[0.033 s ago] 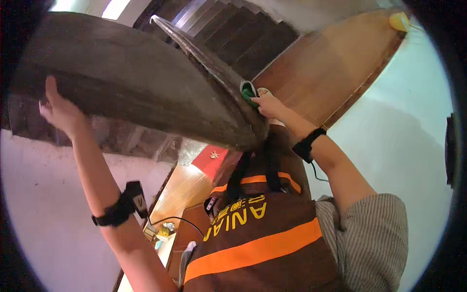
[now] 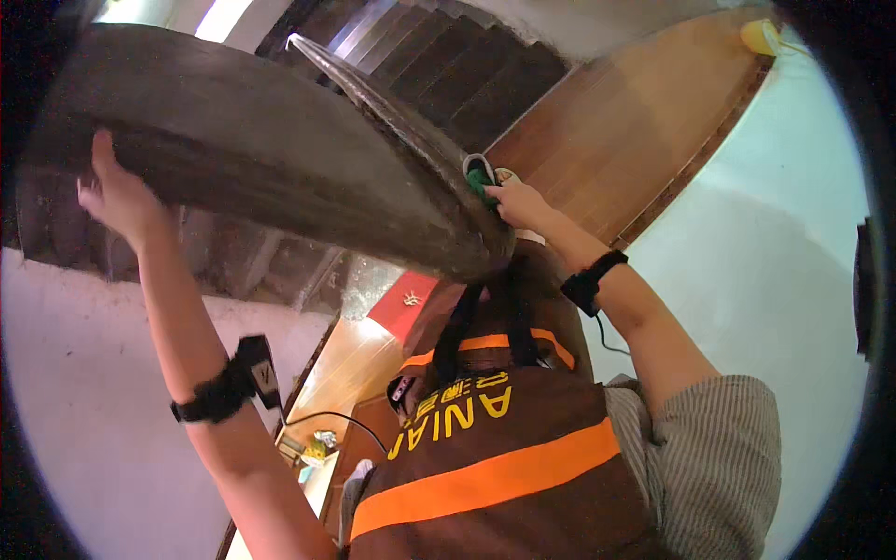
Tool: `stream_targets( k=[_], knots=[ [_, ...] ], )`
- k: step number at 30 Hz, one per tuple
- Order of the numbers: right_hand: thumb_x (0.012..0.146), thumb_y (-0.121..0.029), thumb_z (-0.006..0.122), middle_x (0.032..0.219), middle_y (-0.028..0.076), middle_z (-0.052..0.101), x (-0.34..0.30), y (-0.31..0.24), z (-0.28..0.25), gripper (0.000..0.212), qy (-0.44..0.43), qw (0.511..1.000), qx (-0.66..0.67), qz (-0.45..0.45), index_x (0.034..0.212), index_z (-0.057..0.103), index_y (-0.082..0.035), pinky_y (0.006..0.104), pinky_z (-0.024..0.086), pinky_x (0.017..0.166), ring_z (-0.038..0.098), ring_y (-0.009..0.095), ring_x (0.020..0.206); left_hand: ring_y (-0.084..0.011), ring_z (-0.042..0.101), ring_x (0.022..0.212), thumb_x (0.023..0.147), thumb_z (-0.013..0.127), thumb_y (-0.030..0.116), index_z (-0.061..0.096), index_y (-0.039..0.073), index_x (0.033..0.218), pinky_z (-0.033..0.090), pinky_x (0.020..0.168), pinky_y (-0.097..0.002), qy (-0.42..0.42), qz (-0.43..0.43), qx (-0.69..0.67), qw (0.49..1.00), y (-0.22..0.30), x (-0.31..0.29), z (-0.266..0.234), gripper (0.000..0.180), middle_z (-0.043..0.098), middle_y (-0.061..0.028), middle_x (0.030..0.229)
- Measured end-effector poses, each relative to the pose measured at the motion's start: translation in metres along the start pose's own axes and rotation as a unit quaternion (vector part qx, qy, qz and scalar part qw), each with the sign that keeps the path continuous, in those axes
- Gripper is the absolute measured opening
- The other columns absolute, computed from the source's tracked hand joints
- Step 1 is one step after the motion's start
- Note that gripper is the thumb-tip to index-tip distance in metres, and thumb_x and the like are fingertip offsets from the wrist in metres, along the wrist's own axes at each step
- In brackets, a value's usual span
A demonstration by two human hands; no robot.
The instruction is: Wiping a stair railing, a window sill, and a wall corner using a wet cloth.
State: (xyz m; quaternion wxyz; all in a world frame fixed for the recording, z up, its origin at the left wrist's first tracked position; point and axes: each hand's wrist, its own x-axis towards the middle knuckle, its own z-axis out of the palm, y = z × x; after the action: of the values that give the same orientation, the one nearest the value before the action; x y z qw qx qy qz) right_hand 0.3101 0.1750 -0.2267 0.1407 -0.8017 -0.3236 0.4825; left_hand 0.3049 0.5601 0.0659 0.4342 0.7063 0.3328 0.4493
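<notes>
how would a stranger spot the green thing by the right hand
Start at the big dark grey curved panel filling the upper left. Follow its raised ridge down and right to the right hand; the green thing is at its fingertips. Its deep green sets it apart from the grey ridge and brown floor.

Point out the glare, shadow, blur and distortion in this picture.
Head view: glare washes out a bright patch at upper left; head view: a soft shadow lies on the right-hand wall; head view: the left hand looks slightly blurred; head view: the rim fades to black, and the wooden floor bows at its edge.
</notes>
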Motion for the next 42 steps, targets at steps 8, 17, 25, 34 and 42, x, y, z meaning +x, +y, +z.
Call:
stream_targets(
  k=[8,17,25,34,42],
  knots=[
    [0.081,-0.011,0.047,0.103,0.025,0.057,-0.089,-0.021,0.055,0.042,0.214,0.950,0.183,0.133,0.123,0.047,-0.008,0.0448,0.043,0.081,0.053,0.040,0.097,-0.0304,0.049,0.103,0.066,0.073,0.043,0.028,-0.013,0.123,0.043,0.086,-0.0366,0.028,0.052,0.107,0.992,-0.020,0.015,0.014,0.091,0.042,-0.0255,0.120],
    [0.088,-0.015,0.046,0.092,0.031,0.056,-0.110,-0.072,0.149,0.036,0.332,0.904,0.258,0.078,0.119,0.038,0.002,0.0455,0.043,0.076,0.053,0.045,0.090,-0.0342,0.046,0.108,0.066,0.070,0.043,0.026,-0.013,0.125,0.042,0.090,-0.0385,0.041,0.034,0.150,0.987,-0.007,0.012,0.025,0.092,0.037,-0.0263,0.123],
    [0.084,-0.026,0.054,0.092,0.020,0.062,-0.146,-0.073,0.083,0.038,0.024,0.972,0.213,-0.093,0.114,0.053,-0.003,0.0383,0.044,0.077,0.059,0.032,0.086,-0.0355,0.043,0.110,0.066,0.070,0.043,0.025,-0.015,0.124,0.039,0.093,-0.0386,0.043,0.059,0.125,0.989,-0.016,0.023,0.018,0.094,0.037,-0.0268,0.122],
    [0.079,-0.027,0.061,0.092,0.018,0.062,-0.113,-0.042,-0.095,0.036,0.365,0.912,0.186,-0.021,0.103,0.057,-0.001,0.0375,0.046,0.075,0.061,0.032,0.085,-0.0304,0.047,0.104,0.068,0.072,0.041,0.029,-0.013,0.121,0.039,0.091,-0.0366,0.018,0.087,0.047,0.995,-0.017,0.010,0.020,0.087,0.043,-0.0224,0.116],
    [0.082,-0.013,0.051,0.106,0.022,0.057,0.138,-0.061,-0.030,0.039,0.092,0.986,-0.082,-0.113,0.120,0.047,-0.007,0.0426,0.043,0.085,0.051,0.036,0.105,-0.0189,0.052,0.093,0.072,0.074,0.031,0.038,-0.010,0.113,0.043,0.082,-0.0277,0.028,0.074,0.024,0.997,-0.001,-0.008,0.009,0.069,0.053,-0.0134,0.107]
  ],
)
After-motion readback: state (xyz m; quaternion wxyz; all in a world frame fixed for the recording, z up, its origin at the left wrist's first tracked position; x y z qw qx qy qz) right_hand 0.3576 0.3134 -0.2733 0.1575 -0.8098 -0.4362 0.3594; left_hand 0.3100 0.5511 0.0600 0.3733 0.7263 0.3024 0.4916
